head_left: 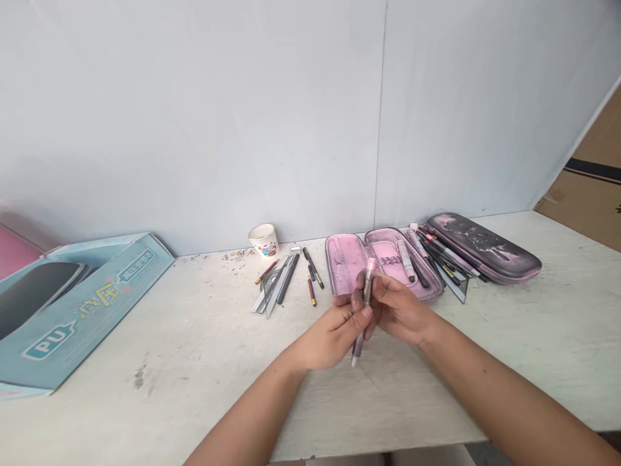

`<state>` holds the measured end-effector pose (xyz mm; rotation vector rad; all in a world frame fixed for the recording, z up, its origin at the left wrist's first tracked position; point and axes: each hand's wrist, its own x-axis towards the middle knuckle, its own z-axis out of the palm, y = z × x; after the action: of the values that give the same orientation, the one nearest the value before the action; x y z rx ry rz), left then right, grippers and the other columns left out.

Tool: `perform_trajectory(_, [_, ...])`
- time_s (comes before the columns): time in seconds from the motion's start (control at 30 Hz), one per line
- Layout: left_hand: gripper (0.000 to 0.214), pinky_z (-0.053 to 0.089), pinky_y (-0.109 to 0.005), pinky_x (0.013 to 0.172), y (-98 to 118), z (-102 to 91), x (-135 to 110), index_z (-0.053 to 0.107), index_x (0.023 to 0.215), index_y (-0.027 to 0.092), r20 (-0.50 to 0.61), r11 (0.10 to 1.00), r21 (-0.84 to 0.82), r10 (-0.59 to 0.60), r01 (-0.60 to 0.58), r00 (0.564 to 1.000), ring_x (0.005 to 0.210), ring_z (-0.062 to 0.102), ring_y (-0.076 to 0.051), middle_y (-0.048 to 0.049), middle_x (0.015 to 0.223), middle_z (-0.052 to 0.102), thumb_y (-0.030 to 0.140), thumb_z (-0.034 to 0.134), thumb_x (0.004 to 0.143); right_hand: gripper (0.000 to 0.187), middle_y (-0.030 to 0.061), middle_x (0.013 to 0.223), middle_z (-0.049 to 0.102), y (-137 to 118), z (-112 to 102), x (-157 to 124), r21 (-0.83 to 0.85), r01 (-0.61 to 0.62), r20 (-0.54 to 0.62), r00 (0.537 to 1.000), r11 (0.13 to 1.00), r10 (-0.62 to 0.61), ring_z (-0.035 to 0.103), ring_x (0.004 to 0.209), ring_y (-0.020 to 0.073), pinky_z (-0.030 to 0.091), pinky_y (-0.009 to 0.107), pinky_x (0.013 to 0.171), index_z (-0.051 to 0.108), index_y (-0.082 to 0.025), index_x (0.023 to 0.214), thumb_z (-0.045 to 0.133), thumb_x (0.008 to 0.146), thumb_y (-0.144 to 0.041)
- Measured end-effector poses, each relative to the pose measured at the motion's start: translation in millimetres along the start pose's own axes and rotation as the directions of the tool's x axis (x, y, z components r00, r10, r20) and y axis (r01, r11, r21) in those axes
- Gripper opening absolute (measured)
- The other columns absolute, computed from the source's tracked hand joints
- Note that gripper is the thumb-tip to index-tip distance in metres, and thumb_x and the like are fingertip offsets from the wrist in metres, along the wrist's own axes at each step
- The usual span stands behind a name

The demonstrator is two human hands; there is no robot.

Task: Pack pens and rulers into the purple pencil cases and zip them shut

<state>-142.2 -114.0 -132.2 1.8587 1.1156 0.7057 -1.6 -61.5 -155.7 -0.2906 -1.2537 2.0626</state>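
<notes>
Holding a slim pen (358, 340) with a pink upper end in both hands above the counter (145, 414): close two-handed handling of this one pen as the step in hand. Left grip (332, 336) closed, its fingers (352, 317) curled around the middle of the barrel. Right grip (395, 309) also closed, its fingers (373, 285) wrapped around the barrel from the far side, just below the pink end. Pen slightly tilted, pink end above both grips, lower tip poking out beneath them. With both grips sharing the barrel, any further handling calling for one to ease off.

Just beyond the grip, an open pink-lined pencil case (344, 259), with a pale marker (405, 259) and a dark pen (418, 272) inside. Farther right, a dark pink-marked case (485, 249) beside loose pens (439, 255). Left of the grip, a loose pile of pens and clear rulers (274, 281), with a paper cup (264, 239) behind it. Far left, a pale blue box (87, 310) printed "PU".
</notes>
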Motion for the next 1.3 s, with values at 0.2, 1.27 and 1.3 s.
perform_trajectory(0.2, [0.048,0.04,-0.025,0.063,-7.1,5.7,16.8,0.044,0.061,0.016,-0.215,0.993,-0.11,-0.074,0.051,0.974,0.063,0.043,-0.012,0.0006,0.058,0.043,0.054,0.028,0.087,0.029,-0.001,0.079,0.059,3.8,-4.4,9.7,-0.243,0.109,-0.176,0.972,0.964,-0.154,0.05,0.055,0.0086,0.043,0.024,0.052,0.049,-0.02,0.084,0.054,0.078,-0.048])
perform_trajectory(1.27, [0.027,0.046,-0.029,0.064,-6.6,44.7,103.9,0.047,0.105,0.017,-0.318,0.828,0.517,-0.047,0.215,0.947,0.075,0.063,-0.021,-0.0096,0.087,0.066,0.031,0.034,0.085,0.036,0.0161,0.092,0.057,-21.1,-128.2,-20.9,-0.771,-0.571,-0.308,0.723,-0.282,-0.619,0.05,0.09,0.0285,0.039,0.038,0.074,0.061,-0.014,0.09,0.039,0.084,-0.041])
perform_trajectory(1.3, [0.026,0.045,-0.028,0.063,-8.2,37.4,93.1,0.048,0.102,0.018,-0.328,0.831,0.516,-0.034,0.209,0.944,0.074,0.062,-0.02,-0.0083,0.086,0.066,0.031,0.035,0.085,0.035,0.016,0.092,0.056,-21.2,-126.8,-21.7,-0.78,-0.558,-0.289,0.722,-0.282,-0.629,0.05,0.091,0.0285,0.038,0.038,0.074,0.061,-0.014,0.09,0.038,0.084,-0.04])
